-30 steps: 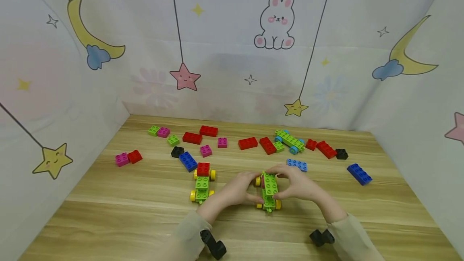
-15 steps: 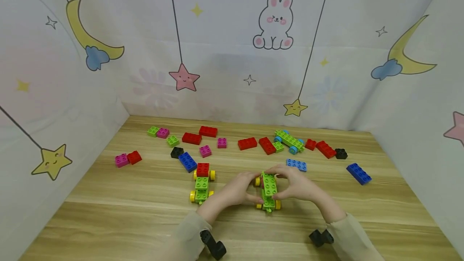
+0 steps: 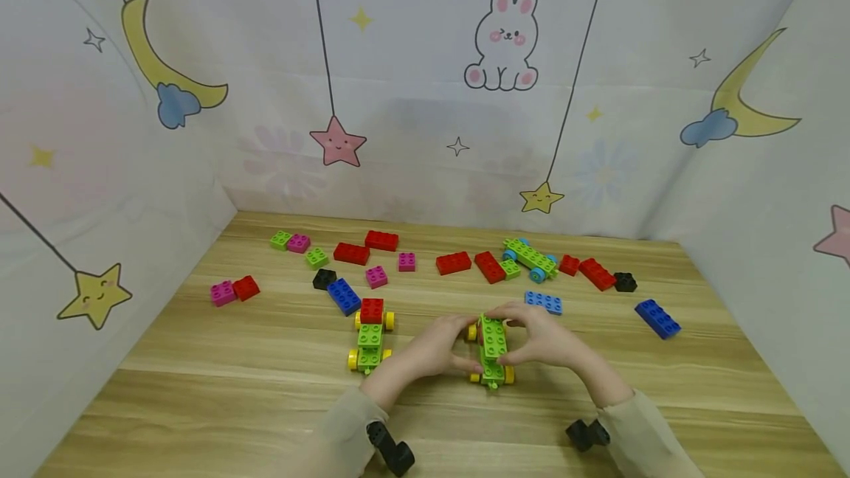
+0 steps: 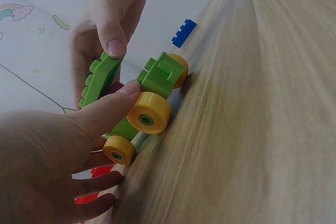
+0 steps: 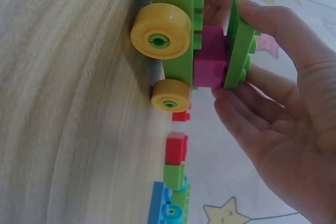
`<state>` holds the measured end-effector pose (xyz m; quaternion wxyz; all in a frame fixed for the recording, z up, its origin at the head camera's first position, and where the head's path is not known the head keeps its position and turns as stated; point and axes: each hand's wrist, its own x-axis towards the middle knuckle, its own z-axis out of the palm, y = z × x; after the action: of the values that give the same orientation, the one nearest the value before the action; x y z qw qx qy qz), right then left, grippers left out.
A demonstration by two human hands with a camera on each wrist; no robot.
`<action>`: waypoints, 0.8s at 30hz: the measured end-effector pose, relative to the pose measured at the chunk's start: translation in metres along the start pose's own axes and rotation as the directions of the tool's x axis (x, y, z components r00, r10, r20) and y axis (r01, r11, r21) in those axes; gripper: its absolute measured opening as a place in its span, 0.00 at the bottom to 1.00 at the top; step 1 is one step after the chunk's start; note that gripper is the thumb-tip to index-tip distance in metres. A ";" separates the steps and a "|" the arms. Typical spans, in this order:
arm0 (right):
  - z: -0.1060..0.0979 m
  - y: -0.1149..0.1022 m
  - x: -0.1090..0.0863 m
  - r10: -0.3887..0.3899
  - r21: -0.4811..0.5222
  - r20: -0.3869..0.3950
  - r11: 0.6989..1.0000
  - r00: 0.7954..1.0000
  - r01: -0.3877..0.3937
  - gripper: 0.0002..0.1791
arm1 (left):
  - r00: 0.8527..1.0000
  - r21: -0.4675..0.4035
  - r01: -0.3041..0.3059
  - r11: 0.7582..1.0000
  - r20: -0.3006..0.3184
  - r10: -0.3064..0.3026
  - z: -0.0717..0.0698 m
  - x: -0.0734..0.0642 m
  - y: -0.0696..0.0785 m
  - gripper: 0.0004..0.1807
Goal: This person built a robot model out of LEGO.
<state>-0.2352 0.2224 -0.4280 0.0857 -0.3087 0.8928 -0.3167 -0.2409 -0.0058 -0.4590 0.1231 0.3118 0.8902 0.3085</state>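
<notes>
Nearest, on the wooden table [image 3: 465,434], we find the left hand [image 3: 434,349] gripping a green toy car [image 3: 493,373] between thumb and fingers, and the right hand [image 3: 541,334] pinching its green top plate [image 3: 493,338], slightly tilted above a pink block [image 5: 209,59]. Nothing has visibly shifted this last second, so we judge the work paused at steadying that plate. Farther off, we see loose bricks [image 3: 454,263].

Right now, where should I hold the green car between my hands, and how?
Probably low on its green base, from both sides between the yellow wheels: the top plate sticks out past the pink block under it and could pop off.
</notes>
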 end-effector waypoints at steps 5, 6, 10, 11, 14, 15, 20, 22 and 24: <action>-0.001 -0.003 0.000 0.029 0.017 0.018 0.999 0.999 -0.030 0.36 | 1.000 0.000 -0.004 1.000 0.002 0.004 0.000 0.000 0.001 0.46; -0.002 -0.003 0.000 0.035 0.023 0.021 0.999 0.999 -0.035 0.36 | 1.000 -0.003 -0.001 1.000 0.003 0.001 -0.001 0.001 0.001 0.46; -0.002 -0.004 0.000 0.045 0.041 0.033 0.998 0.998 -0.046 0.36 | 1.000 -0.010 0.009 1.000 0.008 -0.009 -0.001 0.001 0.002 0.46; -0.002 -0.003 0.000 0.045 0.041 0.035 0.998 0.998 -0.046 0.36 | 1.000 -0.012 0.013 1.000 0.010 -0.012 -0.001 0.001 0.002 0.46; -0.002 -0.003 0.001 0.047 0.049 0.038 0.998 0.998 -0.049 0.36 | 1.000 -0.013 0.019 1.000 0.011 -0.019 -0.001 0.001 0.002 0.46; -0.002 -0.002 0.001 0.049 0.049 0.039 0.998 0.998 -0.051 0.37 | 1.000 -0.014 0.019 1.000 0.012 -0.019 -0.001 0.001 0.002 0.46; -0.001 -0.002 0.001 0.059 0.056 0.043 0.997 0.997 -0.061 0.37 | 1.000 -0.019 0.019 1.000 0.010 -0.019 -0.001 0.000 0.001 0.46; 0.000 -0.003 0.001 0.061 0.055 0.045 0.997 0.997 -0.063 0.37 | 1.000 -0.019 0.021 1.000 0.011 -0.021 -0.001 0.000 0.001 0.46; 0.000 -0.003 0.001 0.060 0.051 0.045 0.997 0.997 -0.062 0.36 | 1.000 -0.016 0.023 1.000 0.013 -0.023 -0.001 0.000 0.001 0.46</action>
<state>-0.2347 0.2203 -0.4262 0.1227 -0.2859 0.8911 -0.3305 -0.2404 -0.0058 -0.4578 0.1350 0.3024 0.8904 0.3121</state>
